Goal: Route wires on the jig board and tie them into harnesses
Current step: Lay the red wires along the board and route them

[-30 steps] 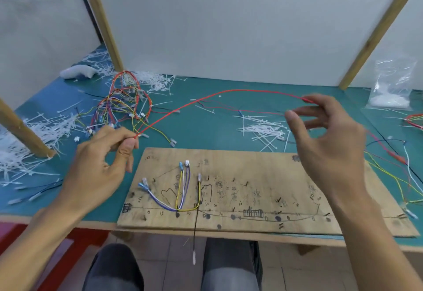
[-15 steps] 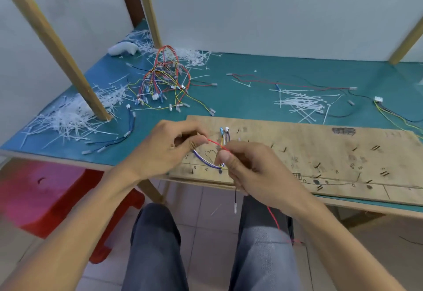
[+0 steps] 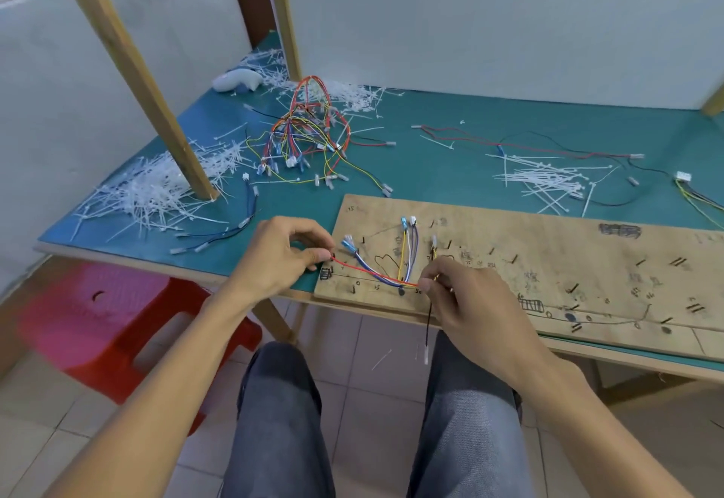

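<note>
The left hand point(image 3: 280, 258) pinches the red wire point(image 3: 364, 271) at its end and the right hand point(image 3: 470, 301) pinches it farther along, so it spans between both sets of fingertips over the jig board point(image 3: 548, 254). It is probably best to draw it taut and seat it alongside the routed wires point(image 3: 409, 254) just beyond the right fingertips.

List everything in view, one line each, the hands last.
table: one, teal, across view
jig board: one, tan wood, table's near edge
red wire: one, red, across board's left end, between the hands
routed wires: several, blue, purple, yellow, board's left end
black wire: one, black, hanging off board's near edge
wire heap: one, multicoloured, table's back left
cable ties: many, white, left and centre-right heaps
stool: one, red, floor at left
left hand: one, pinches red wire's left end
right hand: one, pinches red wire at board's near edge
</note>
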Available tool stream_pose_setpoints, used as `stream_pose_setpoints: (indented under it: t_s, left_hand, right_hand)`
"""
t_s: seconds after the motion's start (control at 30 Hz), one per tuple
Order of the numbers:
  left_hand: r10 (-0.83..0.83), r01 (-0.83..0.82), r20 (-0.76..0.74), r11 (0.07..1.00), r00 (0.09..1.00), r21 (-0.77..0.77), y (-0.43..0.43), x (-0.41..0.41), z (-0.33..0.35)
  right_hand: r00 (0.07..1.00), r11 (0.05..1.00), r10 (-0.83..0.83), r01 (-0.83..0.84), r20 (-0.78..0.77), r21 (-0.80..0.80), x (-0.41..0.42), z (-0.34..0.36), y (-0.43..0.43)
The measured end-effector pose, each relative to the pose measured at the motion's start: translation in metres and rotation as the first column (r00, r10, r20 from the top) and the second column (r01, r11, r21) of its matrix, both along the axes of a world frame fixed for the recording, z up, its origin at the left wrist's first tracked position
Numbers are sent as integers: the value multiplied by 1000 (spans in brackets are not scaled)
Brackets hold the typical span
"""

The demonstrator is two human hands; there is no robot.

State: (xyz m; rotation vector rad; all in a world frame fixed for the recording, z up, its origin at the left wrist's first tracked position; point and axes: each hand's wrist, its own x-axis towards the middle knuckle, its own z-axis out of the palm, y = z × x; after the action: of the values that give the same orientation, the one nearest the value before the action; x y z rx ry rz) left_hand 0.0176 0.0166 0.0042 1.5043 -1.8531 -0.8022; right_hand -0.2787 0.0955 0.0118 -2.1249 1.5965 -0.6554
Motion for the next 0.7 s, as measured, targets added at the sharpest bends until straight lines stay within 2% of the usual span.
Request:
stream_pose_setpoints:
  t_s: [0.2, 0.33, 0.53, 0.7]
  left_hand:
    - [66, -66, -5, 996, 998, -66, 3, -1, 3]
    - [43, -37, 88, 996, 995, -78, 4, -4, 1]
    - [53, -43, 121, 996, 991, -82, 5, -5, 1]
    - [-13, 44, 226, 990, 974, -135, 7, -5, 1]
  right_hand:
    - [990, 998, -63, 66, 128, -23, 2, -5, 0]
    - [992, 996, -88, 87, 87, 12, -1, -7, -1]
    - [991, 993, -114, 115, 72, 2, 0, -9, 2]
    - [991, 991, -132, 132, -18, -33, 3, -4, 7]
